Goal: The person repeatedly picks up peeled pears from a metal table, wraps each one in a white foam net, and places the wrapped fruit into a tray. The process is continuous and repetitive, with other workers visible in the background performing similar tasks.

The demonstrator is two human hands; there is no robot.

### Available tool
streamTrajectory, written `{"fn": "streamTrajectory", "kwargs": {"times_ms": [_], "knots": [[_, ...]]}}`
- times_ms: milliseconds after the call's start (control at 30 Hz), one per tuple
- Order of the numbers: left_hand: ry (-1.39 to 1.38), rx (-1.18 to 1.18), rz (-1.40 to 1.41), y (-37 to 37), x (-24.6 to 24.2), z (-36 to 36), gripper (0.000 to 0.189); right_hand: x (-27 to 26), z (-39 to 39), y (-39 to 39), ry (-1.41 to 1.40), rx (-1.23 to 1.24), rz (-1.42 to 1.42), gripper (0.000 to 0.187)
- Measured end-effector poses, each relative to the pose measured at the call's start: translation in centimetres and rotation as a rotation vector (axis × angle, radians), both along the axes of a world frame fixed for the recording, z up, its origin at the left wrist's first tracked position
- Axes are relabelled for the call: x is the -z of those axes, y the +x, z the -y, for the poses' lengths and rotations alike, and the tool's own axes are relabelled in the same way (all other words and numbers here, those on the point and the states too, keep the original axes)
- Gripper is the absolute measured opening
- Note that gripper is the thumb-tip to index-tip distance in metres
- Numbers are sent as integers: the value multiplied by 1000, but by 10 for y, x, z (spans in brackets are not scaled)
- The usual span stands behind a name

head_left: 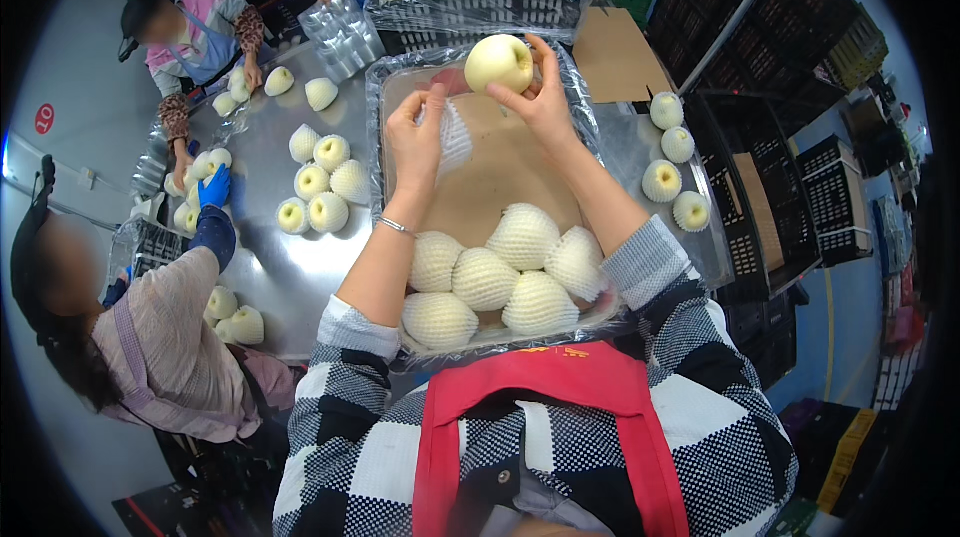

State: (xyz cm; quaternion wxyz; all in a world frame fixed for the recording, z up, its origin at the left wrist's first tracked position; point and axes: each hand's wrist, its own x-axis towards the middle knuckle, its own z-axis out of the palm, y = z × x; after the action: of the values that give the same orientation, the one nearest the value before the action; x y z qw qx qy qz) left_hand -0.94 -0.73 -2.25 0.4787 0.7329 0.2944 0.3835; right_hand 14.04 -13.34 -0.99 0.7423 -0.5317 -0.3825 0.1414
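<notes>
A pale yellow apple (495,64), out of any net, is held up in my right hand (544,98) by thumb and fingers. My left hand (416,136) pinches a white foam net sleeve (454,136), which hangs below the fingers. Both hands are above a plastic-lined crate (379,162) whose bottom is covered with brown cardboard (495,177). Several apples in foam nets (486,279) lie together at the crate's near end. Something red (448,79) shows under the clear film at the far end.
Netted apples stand on the steel table (262,267) to the left (330,154) and right (662,181). Another filled, lined crate (480,8) and a cardboard sheet (619,57) lie beyond. Two co-workers (199,34) handle apples at left; another holds a moulded plastic tray (341,34). Black crates (750,192) stand at right.
</notes>
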Motion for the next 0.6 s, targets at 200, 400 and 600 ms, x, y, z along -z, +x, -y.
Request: {"fn": "streamTrajectory", "kwargs": {"times_ms": [200,400,600], "knots": [[-872,557,304,5,-9,6,91,-20,3,-18,-39,36,550,114],[-835,674,450,-13,-13,3,90,-26,2,-27,-26,-36,649,113],[-444,461,518,-17,-21,4,92,-26,11,-14,-232,-268,-152,60]]}}
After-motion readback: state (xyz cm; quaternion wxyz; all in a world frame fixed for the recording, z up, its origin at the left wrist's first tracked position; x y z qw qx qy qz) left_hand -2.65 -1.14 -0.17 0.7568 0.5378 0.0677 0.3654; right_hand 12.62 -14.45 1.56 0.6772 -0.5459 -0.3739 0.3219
